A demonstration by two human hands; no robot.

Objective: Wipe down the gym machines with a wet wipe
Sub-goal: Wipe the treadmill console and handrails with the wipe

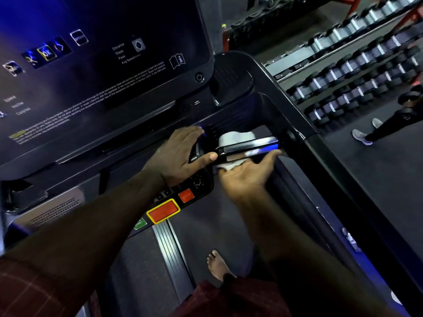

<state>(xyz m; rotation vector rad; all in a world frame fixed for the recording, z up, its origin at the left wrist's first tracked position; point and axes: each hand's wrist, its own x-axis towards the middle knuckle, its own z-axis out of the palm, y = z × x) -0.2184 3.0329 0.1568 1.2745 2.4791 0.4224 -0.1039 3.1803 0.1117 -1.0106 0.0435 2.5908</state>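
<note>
I stand on a black treadmill [263, 92] facing its dark console [103, 65]. A shiny black handlebar [249, 146] runs across below the console on the right. A white wet wipe [235, 137] is wrapped around that bar, showing above and below it. My right hand [245, 175] reaches under the bar from below, palm up, and holds the wipe against it, fingers extended to the right. My left hand [180, 154] rests on the console edge at the bar's left end, thumb along the bar, fingers fairly straight.
A red stop button [163, 210], a smaller red key and a green start key [140, 223] sit below my left wrist. The belt [206, 225] and my bare foot [218, 266] are beneath. A dumbbell rack [357, 65] stands at the right; another person's legs [375, 131] nearby.
</note>
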